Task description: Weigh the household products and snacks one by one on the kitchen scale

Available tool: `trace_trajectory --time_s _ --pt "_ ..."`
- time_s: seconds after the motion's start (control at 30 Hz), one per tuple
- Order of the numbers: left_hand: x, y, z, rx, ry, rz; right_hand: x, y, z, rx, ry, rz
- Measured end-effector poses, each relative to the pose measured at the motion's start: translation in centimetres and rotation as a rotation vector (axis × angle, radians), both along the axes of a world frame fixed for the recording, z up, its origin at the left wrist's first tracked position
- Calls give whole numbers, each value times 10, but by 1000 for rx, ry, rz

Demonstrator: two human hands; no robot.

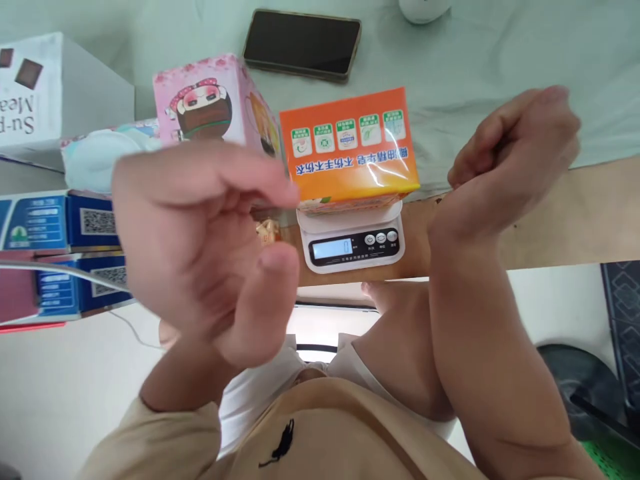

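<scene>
My left hand [200,247] is raised at the left, palm in view. Its thumb and fingers are curved but apart, with nothing between them. My right hand [515,160] hangs over the right part of the table, fingers curled in, and no object shows in it. Between the hands an orange soap box [350,147] rests on a white kitchen scale [353,267], whose display appears to read 0. Neither hand touches the box. Just beyond my left fingertips lies a small wrapped piece [269,231], partly hidden by that hand.
A pink box [200,100] stands left of the orange one. A phone [303,43] lies behind on the green cloth [480,60]. Blue boxes [65,227] and a white carton [95,87] are stacked at the left, with a cable [65,269] in front.
</scene>
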State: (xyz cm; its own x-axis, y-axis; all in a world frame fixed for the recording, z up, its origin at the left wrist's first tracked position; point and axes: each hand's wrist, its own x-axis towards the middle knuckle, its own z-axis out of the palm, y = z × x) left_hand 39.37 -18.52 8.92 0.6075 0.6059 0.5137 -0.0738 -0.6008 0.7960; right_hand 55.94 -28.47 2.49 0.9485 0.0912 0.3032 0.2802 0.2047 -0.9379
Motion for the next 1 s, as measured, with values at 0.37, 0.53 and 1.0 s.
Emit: trace_trajectory --time_s 0.37,0.53,1.0 --pt "-32 -5 7 51 233 -514 -4 -8 -5 62 229 -14" --pt "-35 -5 -4 -92 191 -444 -6 -8 -10 15 205 5" --pt "-36 1 -15 -64 715 -537 -16 -11 -23 -112 -75 91"
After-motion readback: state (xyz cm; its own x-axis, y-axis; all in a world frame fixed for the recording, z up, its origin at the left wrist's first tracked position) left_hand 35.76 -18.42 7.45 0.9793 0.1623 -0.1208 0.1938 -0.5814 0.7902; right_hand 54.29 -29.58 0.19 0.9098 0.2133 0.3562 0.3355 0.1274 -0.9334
